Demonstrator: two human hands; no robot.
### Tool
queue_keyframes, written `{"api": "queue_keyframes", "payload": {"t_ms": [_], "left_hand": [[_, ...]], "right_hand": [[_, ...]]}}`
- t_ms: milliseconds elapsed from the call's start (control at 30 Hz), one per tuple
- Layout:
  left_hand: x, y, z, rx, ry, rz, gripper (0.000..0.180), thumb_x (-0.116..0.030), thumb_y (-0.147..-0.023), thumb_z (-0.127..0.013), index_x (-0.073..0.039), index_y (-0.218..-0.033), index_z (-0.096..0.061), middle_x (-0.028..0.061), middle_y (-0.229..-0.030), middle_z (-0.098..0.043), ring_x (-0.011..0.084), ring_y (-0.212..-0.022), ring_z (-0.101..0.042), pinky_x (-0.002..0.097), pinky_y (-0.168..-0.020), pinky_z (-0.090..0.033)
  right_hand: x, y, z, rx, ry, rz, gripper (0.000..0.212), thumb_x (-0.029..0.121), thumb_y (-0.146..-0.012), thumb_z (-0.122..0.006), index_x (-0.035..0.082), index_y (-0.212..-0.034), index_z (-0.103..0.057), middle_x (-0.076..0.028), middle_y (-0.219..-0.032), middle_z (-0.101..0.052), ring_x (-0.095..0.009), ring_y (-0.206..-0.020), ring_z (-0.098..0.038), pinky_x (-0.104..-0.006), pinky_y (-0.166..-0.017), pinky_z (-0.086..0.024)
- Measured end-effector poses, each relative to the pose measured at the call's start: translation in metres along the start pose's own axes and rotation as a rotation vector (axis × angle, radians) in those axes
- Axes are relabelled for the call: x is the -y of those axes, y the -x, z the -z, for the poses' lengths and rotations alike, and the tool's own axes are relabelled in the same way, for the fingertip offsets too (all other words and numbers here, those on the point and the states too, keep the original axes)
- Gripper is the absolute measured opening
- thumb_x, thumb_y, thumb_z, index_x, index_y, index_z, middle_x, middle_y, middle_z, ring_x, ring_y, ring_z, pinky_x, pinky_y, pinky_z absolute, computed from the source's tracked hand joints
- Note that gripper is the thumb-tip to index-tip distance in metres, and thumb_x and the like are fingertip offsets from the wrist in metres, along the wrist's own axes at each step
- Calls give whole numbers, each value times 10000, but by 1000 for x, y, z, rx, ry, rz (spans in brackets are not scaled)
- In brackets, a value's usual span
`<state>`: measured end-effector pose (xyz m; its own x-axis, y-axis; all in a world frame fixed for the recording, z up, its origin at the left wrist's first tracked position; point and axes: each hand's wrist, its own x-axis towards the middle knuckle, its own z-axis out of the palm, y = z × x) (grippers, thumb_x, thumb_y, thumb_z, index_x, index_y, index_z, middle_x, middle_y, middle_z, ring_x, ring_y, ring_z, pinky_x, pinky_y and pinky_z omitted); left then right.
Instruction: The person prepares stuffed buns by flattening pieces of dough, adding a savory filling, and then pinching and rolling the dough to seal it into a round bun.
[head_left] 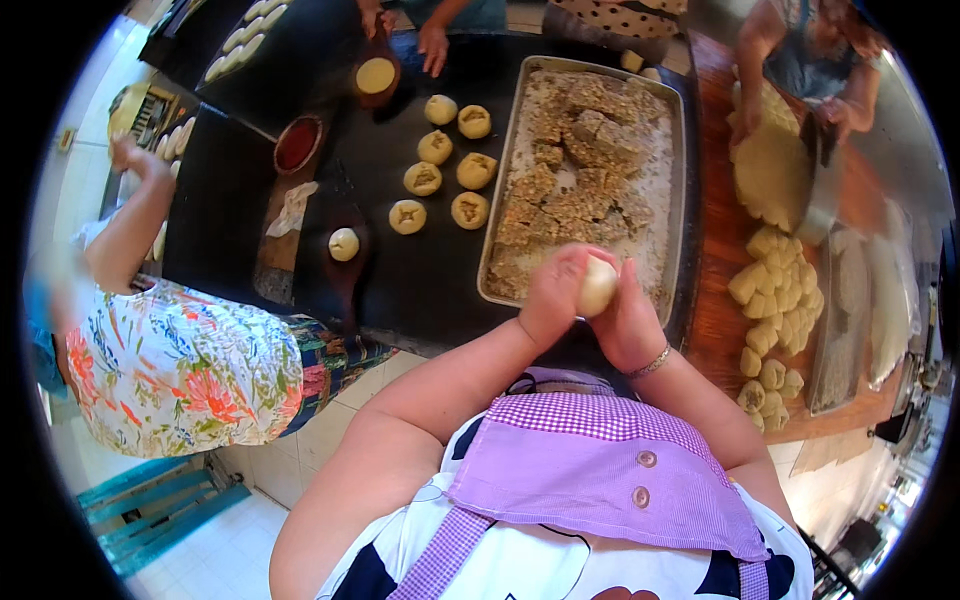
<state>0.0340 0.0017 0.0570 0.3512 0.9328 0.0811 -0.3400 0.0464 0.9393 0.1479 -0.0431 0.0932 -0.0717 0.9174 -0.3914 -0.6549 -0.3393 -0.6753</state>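
A smooth, pale dough ball (598,288) sits between my two hands, over the near edge of a large metal tray (487,262). My left hand (553,293) wraps its left side, fingers curled over the top. From the right, my right hand (630,322) cups the ball with its fingers pointing up. Crumbly brown filling (590,150) lies in the tray, with whitish powder around it. Left of the tray, several filled dough balls (423,179) rest on the dark table, brown filling showing through their openings. My palms are hidden.
On the wooden table at right are cut dough pieces (775,280) and a dough slab (770,180), where a person holds a wide blade (822,190). At left stand a wooden paddle (345,272) bearing one ball and a red-filled bowl (298,145). Other people work around the tables.
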Motion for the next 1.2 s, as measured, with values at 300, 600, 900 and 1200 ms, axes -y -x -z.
{"api": "queue_keyframes", "payload": {"t_ms": [300, 600, 900, 1200], "left_hand": [[22, -90, 242, -936, -47, -136, 291, -246, -982, -435, -40, -1043, -631, 75, -959, -643, 206, -909, -614, 346, -826, -496], [64, -182, 404, -642, -1265, 475, 397, -265, -948, -514, -27, -1248, -617, 171, -1258, -620, 293, -1145, -588, 396, -970, -454], [82, -142, 369, -628, -1554, -155, 392, -209, -895, -615, -23, -1240, -598, 212, -1334, -498, 388, -1229, -436, 478, -1054, -343], [32, 11, 113, -68, -1335, -225, 415, -30, -849, -594, -21, -1259, -536, 183, -1383, -385, 350, -1315, -367, 429, -1116, -277]], "right_hand": [[-13, 19, 99, -501, 322, -143, 560, 441, -987, -486, 71, -1403, -421, -111, -1399, -490, -249, -1247, -494, -390, -964, -420], [-25, 106, 178, -990, 419, -167, 433, 372, -984, -499, 73, -1294, -543, -74, -1314, -564, -220, -1154, -550, -368, -888, -464], [-55, 156, 262, -1277, 673, 76, 278, 206, -938, -615, 17, -1142, -622, -57, -1006, -673, -137, -887, -621, -249, -755, -494], [17, 139, 315, -1563, 1646, 534, 551, 65, -750, -693, 18, -1264, -500, -208, -1318, -469, -336, -1175, -505, -393, -979, -452]]}}
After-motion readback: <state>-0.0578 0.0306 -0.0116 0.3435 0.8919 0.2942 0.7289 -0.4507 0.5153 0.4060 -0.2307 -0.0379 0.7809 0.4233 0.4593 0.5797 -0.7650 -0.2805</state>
